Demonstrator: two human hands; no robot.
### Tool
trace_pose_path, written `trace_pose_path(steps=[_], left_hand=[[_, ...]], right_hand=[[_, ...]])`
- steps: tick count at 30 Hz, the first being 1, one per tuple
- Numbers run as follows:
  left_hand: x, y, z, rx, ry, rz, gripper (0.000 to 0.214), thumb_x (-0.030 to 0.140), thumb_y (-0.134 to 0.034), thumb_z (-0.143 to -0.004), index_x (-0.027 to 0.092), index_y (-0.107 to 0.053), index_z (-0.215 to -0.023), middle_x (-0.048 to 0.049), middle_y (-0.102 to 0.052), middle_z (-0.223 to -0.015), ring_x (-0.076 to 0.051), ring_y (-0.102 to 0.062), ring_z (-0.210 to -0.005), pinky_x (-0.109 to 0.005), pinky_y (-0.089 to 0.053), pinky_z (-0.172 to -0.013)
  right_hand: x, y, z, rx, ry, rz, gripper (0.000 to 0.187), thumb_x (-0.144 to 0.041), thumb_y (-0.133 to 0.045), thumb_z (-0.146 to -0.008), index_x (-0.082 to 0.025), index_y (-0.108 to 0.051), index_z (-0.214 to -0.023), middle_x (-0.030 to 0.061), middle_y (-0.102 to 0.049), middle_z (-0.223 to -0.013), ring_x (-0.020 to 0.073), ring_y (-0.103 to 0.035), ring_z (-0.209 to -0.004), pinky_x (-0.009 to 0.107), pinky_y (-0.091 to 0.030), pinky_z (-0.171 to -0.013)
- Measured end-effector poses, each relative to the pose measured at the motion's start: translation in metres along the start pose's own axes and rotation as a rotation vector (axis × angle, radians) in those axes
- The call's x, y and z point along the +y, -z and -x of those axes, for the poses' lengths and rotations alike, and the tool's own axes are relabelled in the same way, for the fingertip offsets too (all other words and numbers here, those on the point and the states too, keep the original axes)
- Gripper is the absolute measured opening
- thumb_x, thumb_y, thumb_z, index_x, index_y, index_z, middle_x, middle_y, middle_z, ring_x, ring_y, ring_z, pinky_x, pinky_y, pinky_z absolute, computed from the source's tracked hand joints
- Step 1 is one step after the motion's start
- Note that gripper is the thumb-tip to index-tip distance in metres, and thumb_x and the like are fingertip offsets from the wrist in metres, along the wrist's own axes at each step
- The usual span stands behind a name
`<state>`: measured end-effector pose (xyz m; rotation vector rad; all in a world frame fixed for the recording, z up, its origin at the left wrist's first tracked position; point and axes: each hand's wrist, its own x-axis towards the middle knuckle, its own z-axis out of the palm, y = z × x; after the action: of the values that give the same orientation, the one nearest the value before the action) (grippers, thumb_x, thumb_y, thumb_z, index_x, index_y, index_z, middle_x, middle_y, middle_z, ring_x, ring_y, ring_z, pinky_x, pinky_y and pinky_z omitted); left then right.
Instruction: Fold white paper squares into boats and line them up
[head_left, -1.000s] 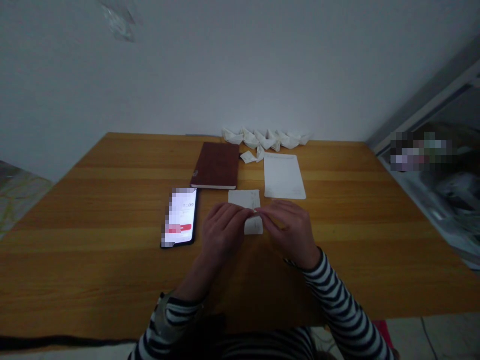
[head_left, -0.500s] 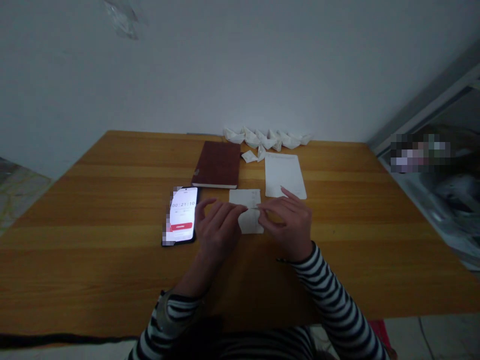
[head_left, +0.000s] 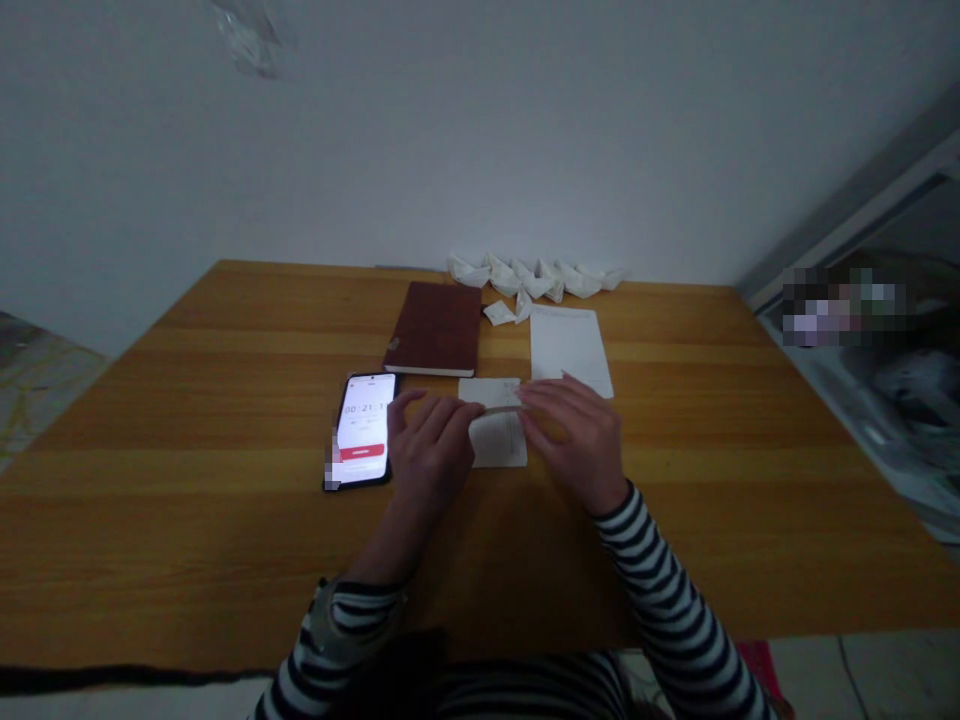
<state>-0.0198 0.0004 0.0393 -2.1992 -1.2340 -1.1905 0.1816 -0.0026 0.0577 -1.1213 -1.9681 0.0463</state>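
A thin piece of paper (head_left: 502, 409), seen nearly edge-on, stretches between my fingertips. My left hand (head_left: 431, 445) pinches its left end, the other fingers curled. At the right end, the thumb and fingers of my right hand (head_left: 577, 435) close on it, with the fingers held long and together. Below and behind the strip lies a small white sheet (head_left: 499, 445) with faint printed marks, partly covered by my hands. Whether the held piece touches this sheet I cannot tell.
A phone (head_left: 365, 430) showing a running timer lies left of my left hand. Beyond are a brown notebook (head_left: 435, 328), a white paper pad (head_left: 570, 345), a small folded paper (head_left: 499, 313) and several folded paper boats (head_left: 536, 278) along the wall. The wooden table (head_left: 720, 480) extends both sides.
My hands have spread slightly apart, and more of the held paper shows between them. The right fingers have straightened and drawn together. The phone's timer has advanced.
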Motion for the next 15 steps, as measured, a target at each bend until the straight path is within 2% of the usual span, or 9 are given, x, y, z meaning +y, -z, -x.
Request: trace_pose_path(steps=[3, 7, 12, 15], left_hand=[[0.008, 0.000, 0.001, -0.029, -0.027, 0.029, 0.024, 0.004, -0.053, -0.086, 0.022, -0.066, -0.094, 0.0007, -0.071, -0.075, -0.017, -0.063, -0.070, -0.040, -0.039, -0.092], [0.012, -0.001, 0.002, -0.030, -0.002, 0.049, 0.024, 0.004, -0.053, -0.087, 0.023, -0.066, -0.092, 0.0012, -0.071, -0.075, -0.016, -0.062, -0.069, -0.040, -0.039, -0.092], [0.013, -0.001, 0.002, -0.019, -0.001, 0.039, 0.022, 0.004, -0.055, -0.087, 0.023, -0.065, -0.090, 0.0019, -0.069, -0.073, -0.016, -0.062, -0.069, -0.040, -0.039, -0.092], [0.004, -0.001, 0.002, 0.022, 0.012, 0.005, 0.021, 0.004, -0.057, -0.085, 0.023, -0.065, -0.088, 0.0025, -0.068, -0.071, -0.016, -0.061, -0.066, -0.040, -0.039, -0.093]], right_hand=[[-0.016, -0.014, -0.001, -0.056, 0.039, 0.007, 0.017, -0.019, -0.060, -0.092, -0.025, -0.073, -0.102, 0.0008, -0.079, -0.099, 0.0178, -0.072, -0.092, 0.048, -0.040, -0.114], [-0.021, -0.017, -0.001, -0.082, 0.004, 0.041, 0.017, -0.018, -0.058, -0.092, -0.025, -0.073, -0.094, -0.0006, -0.078, -0.090, 0.0171, -0.072, -0.084, 0.051, -0.031, -0.119], [-0.019, -0.015, -0.002, -0.033, 0.018, 0.032, 0.013, -0.017, -0.062, -0.088, -0.025, -0.072, -0.086, -0.0019, -0.078, -0.088, 0.0164, -0.072, -0.080, 0.049, -0.030, -0.121], [-0.005, -0.008, 0.000, 0.019, -0.010, 0.042, 0.012, -0.017, -0.064, -0.085, -0.025, -0.072, -0.085, -0.0021, -0.078, -0.086, 0.0163, -0.072, -0.076, 0.050, -0.032, -0.119]])
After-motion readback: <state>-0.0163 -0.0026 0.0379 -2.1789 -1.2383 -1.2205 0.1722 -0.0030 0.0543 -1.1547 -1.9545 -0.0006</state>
